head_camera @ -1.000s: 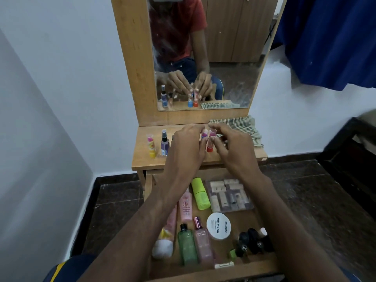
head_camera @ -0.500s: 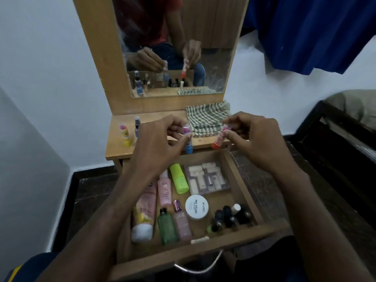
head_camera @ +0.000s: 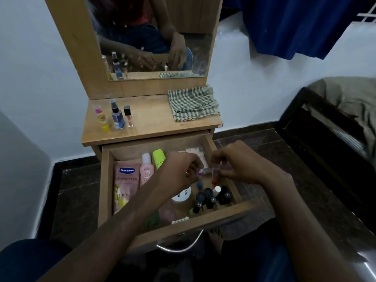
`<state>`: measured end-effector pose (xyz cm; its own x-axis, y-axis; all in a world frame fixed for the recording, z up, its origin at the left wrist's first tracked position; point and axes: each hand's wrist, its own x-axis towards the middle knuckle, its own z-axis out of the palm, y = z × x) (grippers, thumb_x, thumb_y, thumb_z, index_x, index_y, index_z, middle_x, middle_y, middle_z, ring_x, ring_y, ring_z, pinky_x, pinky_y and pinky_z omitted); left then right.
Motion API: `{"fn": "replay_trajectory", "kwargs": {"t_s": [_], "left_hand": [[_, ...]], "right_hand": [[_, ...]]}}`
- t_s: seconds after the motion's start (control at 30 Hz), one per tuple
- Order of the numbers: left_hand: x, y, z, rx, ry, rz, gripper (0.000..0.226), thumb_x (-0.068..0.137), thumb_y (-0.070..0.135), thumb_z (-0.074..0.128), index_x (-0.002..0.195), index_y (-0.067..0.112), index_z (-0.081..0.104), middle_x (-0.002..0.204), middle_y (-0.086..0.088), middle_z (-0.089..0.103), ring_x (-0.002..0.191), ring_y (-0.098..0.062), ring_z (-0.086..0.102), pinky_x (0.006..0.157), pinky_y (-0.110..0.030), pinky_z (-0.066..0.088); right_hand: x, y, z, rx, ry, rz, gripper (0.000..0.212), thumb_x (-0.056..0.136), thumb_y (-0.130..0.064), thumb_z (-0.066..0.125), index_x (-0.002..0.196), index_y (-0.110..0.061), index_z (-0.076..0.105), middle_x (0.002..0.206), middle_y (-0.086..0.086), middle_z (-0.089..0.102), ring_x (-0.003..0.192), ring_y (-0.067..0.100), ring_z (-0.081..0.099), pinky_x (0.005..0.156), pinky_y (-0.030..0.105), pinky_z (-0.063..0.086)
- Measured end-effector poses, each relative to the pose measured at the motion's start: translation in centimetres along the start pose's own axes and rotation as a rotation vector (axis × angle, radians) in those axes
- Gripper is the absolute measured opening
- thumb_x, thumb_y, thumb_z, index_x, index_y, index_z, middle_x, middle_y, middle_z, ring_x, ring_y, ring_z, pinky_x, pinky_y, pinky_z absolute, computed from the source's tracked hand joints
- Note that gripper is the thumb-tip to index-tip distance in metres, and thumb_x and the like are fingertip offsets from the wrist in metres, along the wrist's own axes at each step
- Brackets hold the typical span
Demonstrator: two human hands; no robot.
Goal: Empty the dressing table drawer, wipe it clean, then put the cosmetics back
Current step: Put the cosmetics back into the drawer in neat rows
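The wooden drawer is pulled out and holds several cosmetics: a pink Vaseline tube, a pink bottle, a lime-green tube, a white round jar and several black-capped nail polish bottles. My left hand pinches a small blue-bottomed bottle by its pink cap inside the drawer. My right hand pinches a small red-bottomed bottle just beside it. Both bottles hang upright above the drawer floor, near the nail polishes.
On the tabletop stand a yellow-pink bottle, a blue spray bottle and a small black-capped vial; a checked cloth lies at the right. A mirror rises behind. A dark bed frame stands at the right.
Both hands have come down from the tabletop's front edge into the drawer, each carrying its small bottle. The camera has tilted further down.
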<state>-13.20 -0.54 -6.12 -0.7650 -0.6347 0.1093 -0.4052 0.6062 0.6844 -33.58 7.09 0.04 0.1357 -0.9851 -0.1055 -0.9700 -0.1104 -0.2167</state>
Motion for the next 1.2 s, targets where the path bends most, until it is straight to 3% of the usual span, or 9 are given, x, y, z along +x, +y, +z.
{"fn": "replay_trajectory", "kwargs": {"t_s": [0.1,0.23,0.37,0.5,0.57,0.7,0.9,1.13,1.2], "left_hand": [[0.4,0.3,0.8,0.008,-0.047,-0.012,0.023,0.083,0.001,0.083,0.104,0.008,0.077,0.086,0.009,0.073,0.075,-0.004,0.070,0.072,-0.004,0.049],[0.8,1.0,1.5,0.002,-0.092,-0.024,0.024,0.084,0.003,0.084,0.106,0.006,0.077,0.099,-0.002,0.081,0.088,-0.013,0.077,0.084,-0.016,0.056],[0.8,1.3,1.5,-0.042,-0.102,-0.043,0.027,0.083,0.005,0.088,0.107,0.006,0.076,0.095,0.001,0.079,0.078,-0.001,0.071,0.074,-0.003,0.049],[0.6,1.3,1.8,-0.104,-0.122,-0.051,0.026,0.081,0.004,0.089,0.102,0.006,0.074,0.085,0.008,0.075,0.066,0.011,0.066,0.068,-0.004,0.051],[0.7,1.2,2.0,-0.076,-0.139,-0.044,0.023,0.083,0.005,0.088,0.103,0.008,0.077,0.091,0.003,0.079,0.068,0.010,0.066,0.071,-0.004,0.052],[0.9,1.1,2.1,0.024,-0.232,-0.061,0.023,0.091,0.000,0.076,0.112,0.009,0.079,0.104,-0.002,0.081,0.085,0.001,0.074,0.076,-0.001,0.050],[0.9,1.0,2.1,0.097,-0.281,-0.109,0.034,0.098,-0.001,0.062,0.125,0.012,0.076,0.118,-0.003,0.079,0.109,-0.010,0.074,0.076,0.006,0.040],[1.1,1.1,2.3,0.120,-0.287,-0.138,0.038,0.100,-0.005,0.055,0.129,0.010,0.075,0.120,-0.006,0.078,0.112,-0.015,0.073,0.085,-0.007,0.044],[1.0,1.5,2.0,0.106,-0.267,-0.145,0.033,0.100,-0.003,0.059,0.127,0.007,0.075,0.116,-0.008,0.079,0.109,-0.019,0.074,0.087,-0.012,0.048]], "right_hand": [[-0.1,0.1,0.3,-0.030,-0.070,-0.003,0.022,0.090,-0.025,0.079,0.112,-0.025,0.081,0.105,-0.005,0.079,0.100,0.013,0.071,0.079,0.021,0.046],[-0.5,0.4,0.1,0.041,-0.109,0.024,0.020,0.089,-0.028,0.081,0.108,-0.028,0.083,0.096,-0.007,0.080,0.089,0.006,0.071,0.070,0.013,0.043],[-1.1,0.8,-0.6,0.142,-0.124,0.019,0.026,0.087,-0.017,0.078,0.110,-0.027,0.083,0.094,-0.012,0.080,0.085,-0.002,0.070,0.076,0.016,0.050],[-1.1,1.7,-1.3,0.168,0.090,0.018,0.043,0.086,0.003,0.064,0.117,-0.022,0.081,0.102,-0.009,0.081,0.093,-0.002,0.072,0.079,0.002,0.044],[-1.0,1.8,-1.4,0.174,0.168,0.023,0.041,0.087,0.003,0.062,0.113,-0.021,0.082,0.099,-0.007,0.081,0.091,0.001,0.073,0.078,0.005,0.048],[-1.0,1.4,-1.1,0.200,0.158,0.019,0.037,0.090,0.002,0.063,0.112,-0.021,0.082,0.098,-0.007,0.080,0.090,0.001,0.073,0.084,0.027,0.058],[-0.9,1.3,-0.9,0.206,0.163,0.023,0.034,0.090,0.001,0.064,0.111,-0.019,0.082,0.096,-0.005,0.080,0.088,0.003,0.073,0.083,0.030,0.059],[-0.5,1.2,-0.4,0.173,0.138,0.023,0.033,0.092,-0.001,0.064,0.110,-0.021,0.082,0.097,-0.007,0.080,0.088,0.001,0.072,0.076,0.009,0.050],[-0.3,1.2,-0.2,0.161,0.147,0.029,0.032,0.091,-0.003,0.065,0.110,-0.022,0.081,0.097,-0.008,0.080,0.084,0.001,0.071,0.073,0.011,0.049]]}}
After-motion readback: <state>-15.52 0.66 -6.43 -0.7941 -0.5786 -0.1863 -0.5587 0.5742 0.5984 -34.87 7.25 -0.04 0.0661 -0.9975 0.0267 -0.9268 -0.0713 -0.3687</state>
